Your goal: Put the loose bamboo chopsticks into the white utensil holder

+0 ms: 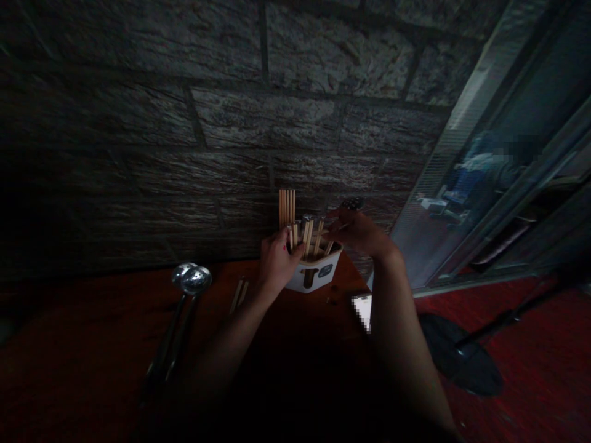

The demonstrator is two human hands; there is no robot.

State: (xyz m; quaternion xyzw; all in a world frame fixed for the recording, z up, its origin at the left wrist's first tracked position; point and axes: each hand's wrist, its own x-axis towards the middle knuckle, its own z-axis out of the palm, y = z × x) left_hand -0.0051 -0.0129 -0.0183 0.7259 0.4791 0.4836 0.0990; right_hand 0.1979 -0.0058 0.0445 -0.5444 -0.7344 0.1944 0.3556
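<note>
A white utensil holder (313,278) with a dark cut-out in its front stands on the wooden table by the wall. Several light wooden chopsticks (307,237) stand upright in it, and a taller bundle of chopsticks (287,206) rises at its left back. My left hand (279,258) is closed around chopsticks at the holder's left side, its thumb over the rim. My right hand (357,232) is at the right side of the holder with its fingers pinched among the utensils; what they hold is unclear. Behind it shows a dark, speckled rounded head (351,203).
Two shiny metal ladles (196,280), at least one with holes, lie left on the table (115,320). Loose chopsticks (239,294) lie near my left forearm. A bright phone-like object (362,311) sits at the right edge. Beyond are a glass door and a round black stand base (475,363).
</note>
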